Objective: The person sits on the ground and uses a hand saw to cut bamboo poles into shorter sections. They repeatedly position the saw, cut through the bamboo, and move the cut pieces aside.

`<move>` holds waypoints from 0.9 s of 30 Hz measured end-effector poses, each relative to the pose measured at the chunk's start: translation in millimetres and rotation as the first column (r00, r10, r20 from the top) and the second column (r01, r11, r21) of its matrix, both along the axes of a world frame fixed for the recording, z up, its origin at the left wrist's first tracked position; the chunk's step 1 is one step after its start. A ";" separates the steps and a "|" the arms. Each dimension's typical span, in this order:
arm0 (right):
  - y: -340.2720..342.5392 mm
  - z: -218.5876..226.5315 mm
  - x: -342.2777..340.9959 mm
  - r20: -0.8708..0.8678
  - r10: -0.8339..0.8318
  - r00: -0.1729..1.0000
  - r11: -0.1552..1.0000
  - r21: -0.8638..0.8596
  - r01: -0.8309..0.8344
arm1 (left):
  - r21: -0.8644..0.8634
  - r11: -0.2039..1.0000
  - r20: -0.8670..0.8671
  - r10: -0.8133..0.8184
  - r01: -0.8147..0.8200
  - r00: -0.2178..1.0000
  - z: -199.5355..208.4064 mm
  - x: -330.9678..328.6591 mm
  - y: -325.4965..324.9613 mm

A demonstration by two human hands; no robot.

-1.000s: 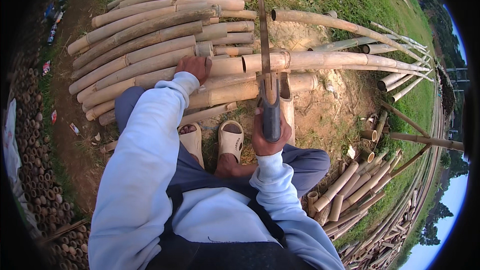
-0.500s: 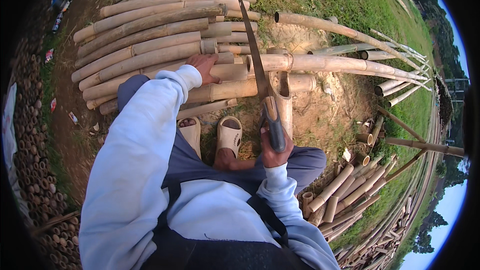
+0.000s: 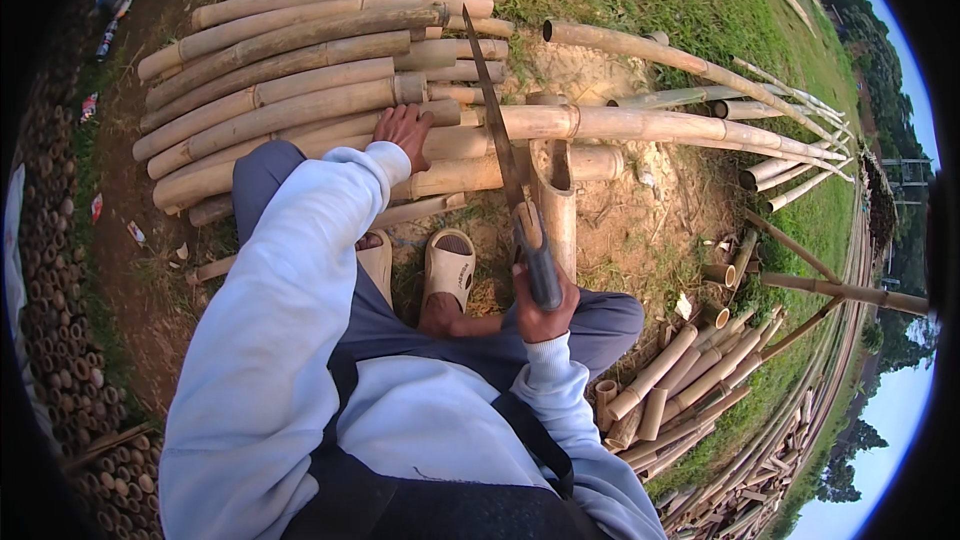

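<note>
Bamboo pole (image 3: 660, 124) stretches from above the frame's centre toward the right, with the handsaw (image 3: 511, 165) slanting across the view at its left end. Below centre, the right hand (image 3: 546, 312) is clenched around the handsaw; at upper left of centre, the left hand (image 3: 405, 134) lies over stacked bamboo (image 3: 330, 105), gripping or merely resting, I cannot tell.

Compared with 1 second ago, the handsaw (image 3: 512, 165) slants left, its tip now over the stacked poles' ends (image 3: 480, 6) instead of up at the view's edge. Its blade has shifted to the left end of the long bamboo pole (image 3: 645, 125). The right hand (image 3: 545, 310) is nearer the body. The left hand's (image 3: 405, 133) fingers have spread; the bamboo length (image 3: 460, 144) beside them sits lower against the long pole.
</note>
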State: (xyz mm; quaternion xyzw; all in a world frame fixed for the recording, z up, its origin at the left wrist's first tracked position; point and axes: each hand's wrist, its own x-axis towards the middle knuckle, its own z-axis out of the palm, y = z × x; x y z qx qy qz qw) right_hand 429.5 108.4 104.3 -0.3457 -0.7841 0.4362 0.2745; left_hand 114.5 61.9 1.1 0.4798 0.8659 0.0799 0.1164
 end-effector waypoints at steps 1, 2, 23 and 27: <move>0.3 -1.2 -1.1 0.003 -0.007 1.000 1.000 -0.005 0.007 | 0.003 1.000 0.006 -0.001 0.001 1.000 1.6 0.8 0.7; 1.5 -0.8 -3.0 0.040 -0.002 0.999 1.000 -0.012 0.003 | 0.023 1.000 0.003 0.004 -0.004 1.000 -3.4 -0.4 -0.1; -29.1 7.7 32.7 0.116 -0.045 0.992 0.996 -0.076 0.054 | 0.033 0.996 -0.046 -0.087 0.089 0.995 -23.5 -8.3 -3.5; -43.7 40.6 44.6 0.157 -0.068 0.985 0.998 0.021 0.065 | -0.023 0.996 -0.011 -0.082 0.082 0.997 -17.6 -3.6 0.2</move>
